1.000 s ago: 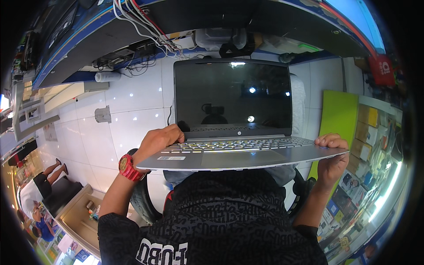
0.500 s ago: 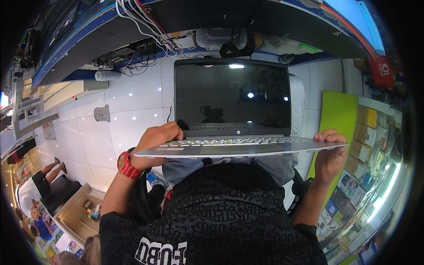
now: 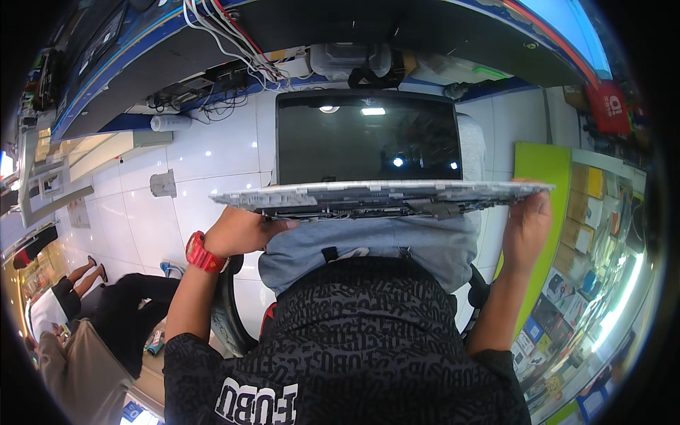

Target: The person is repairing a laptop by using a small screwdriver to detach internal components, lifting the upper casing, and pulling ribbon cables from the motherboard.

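A laptop (image 3: 368, 145) is held over my lap, its dark glossy screen standing open on the far side. Its silver base (image 3: 382, 191) is seen nearly edge-on, tipped so that the underside faces me. No cover hides the dark inner parts there. My left hand (image 3: 244, 232) grips the left part of the base from below; its thumb shows under the edge and the other fingers are mostly hidden. At the right end, my right hand (image 3: 528, 216) is closed around the corner. The keyboard is out of sight behind the base.
Beyond the laptop is a dark counter (image 3: 333, 28) with hanging white and red cables (image 3: 227, 39). To the right stand a green panel (image 3: 535, 205) and a glass display case (image 3: 595, 234). A person in dark trousers (image 3: 134, 304) is at the lower left, over white floor tiles.
The base has tilted up at its near edge, so the keyboard is hidden and the open underside shows. Both hands turned with it. At the left, a person has come closer.
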Tool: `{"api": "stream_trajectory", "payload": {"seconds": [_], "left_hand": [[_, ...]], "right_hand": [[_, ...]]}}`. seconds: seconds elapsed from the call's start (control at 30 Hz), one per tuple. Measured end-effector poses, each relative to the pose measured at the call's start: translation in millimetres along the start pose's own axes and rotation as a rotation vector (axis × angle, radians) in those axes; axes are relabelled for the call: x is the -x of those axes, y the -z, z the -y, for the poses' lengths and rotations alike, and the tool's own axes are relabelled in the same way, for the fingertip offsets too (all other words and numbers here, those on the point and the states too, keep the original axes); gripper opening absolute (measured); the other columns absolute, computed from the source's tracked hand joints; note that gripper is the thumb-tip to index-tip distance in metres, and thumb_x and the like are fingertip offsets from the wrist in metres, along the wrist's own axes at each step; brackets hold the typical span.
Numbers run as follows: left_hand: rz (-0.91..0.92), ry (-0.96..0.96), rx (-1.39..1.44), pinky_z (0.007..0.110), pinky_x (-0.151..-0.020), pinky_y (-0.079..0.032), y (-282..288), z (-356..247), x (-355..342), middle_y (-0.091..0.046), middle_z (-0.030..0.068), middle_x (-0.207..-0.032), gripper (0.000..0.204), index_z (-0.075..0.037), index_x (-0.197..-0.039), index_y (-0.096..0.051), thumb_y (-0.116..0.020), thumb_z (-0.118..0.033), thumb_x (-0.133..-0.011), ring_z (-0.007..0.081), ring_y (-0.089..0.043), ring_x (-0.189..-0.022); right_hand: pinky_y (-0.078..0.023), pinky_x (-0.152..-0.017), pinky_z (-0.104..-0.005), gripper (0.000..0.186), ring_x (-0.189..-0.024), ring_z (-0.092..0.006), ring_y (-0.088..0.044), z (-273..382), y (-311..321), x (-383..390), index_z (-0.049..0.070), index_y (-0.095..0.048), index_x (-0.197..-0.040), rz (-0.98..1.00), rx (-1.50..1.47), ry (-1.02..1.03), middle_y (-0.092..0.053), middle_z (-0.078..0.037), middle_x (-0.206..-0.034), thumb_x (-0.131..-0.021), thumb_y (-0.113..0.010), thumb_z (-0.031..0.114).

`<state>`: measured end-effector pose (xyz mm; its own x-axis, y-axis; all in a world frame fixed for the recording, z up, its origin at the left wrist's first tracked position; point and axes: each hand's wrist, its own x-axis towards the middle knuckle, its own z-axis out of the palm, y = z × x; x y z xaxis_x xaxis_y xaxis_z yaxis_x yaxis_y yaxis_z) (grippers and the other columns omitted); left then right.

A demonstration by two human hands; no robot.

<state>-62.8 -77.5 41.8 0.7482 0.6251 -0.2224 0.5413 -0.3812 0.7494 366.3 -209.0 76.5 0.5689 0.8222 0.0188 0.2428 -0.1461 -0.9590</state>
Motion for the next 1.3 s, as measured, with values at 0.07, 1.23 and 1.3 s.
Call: {"api": "stream_trajectory", "payload": {"seconds": [0.07,1.23,1.3], "left_hand": [[0.119,0.219,0.130,0.038,-0.078,-0.058,6,-4,-3,-0.073,0.0149,-0.116,0.046,-0.004,-0.133,-0.065,-0.081,-0.014,-0.091,0.0284,-0.072,-0.095],[0.038,0.218,0.191,0.041,-0.095,-0.055,5,-12,-9,-0.074,0.0170,-0.123,0.053,-0.006,-0.132,-0.067,-0.086,-0.009,-0.083,0.0353,-0.070,-0.110],[0.025,0.198,0.173,0.041,-0.095,-0.054,4,-10,-8,-0.074,0.0169,-0.123,0.053,-0.006,-0.132,-0.068,-0.086,-0.008,-0.082,0.0353,-0.070,-0.110]], "right_hand": [[-0.037,-0.071,-0.0250,0.043,-0.077,-0.0068,-0.045,-2,-4,-8,0.005,-0.059,-0.101,-0.032,0.004,-0.051,-0.057,0.001,-0.089,-0.111,-0.051,0.047],[-0.035,-0.067,-0.0220,0.045,-0.075,-0.0035,-0.041,8,-16,-21,0.007,-0.061,-0.096,0.001,0.005,-0.083,-0.050,0.007,-0.082,-0.107,-0.057,0.050],[-0.034,-0.067,-0.0220,0.045,-0.074,-0.0034,-0.041,8,-17,-21,0.008,-0.061,-0.095,-0.012,0.012,-0.087,-0.049,0.008,-0.082,-0.108,-0.057,0.050]]}}
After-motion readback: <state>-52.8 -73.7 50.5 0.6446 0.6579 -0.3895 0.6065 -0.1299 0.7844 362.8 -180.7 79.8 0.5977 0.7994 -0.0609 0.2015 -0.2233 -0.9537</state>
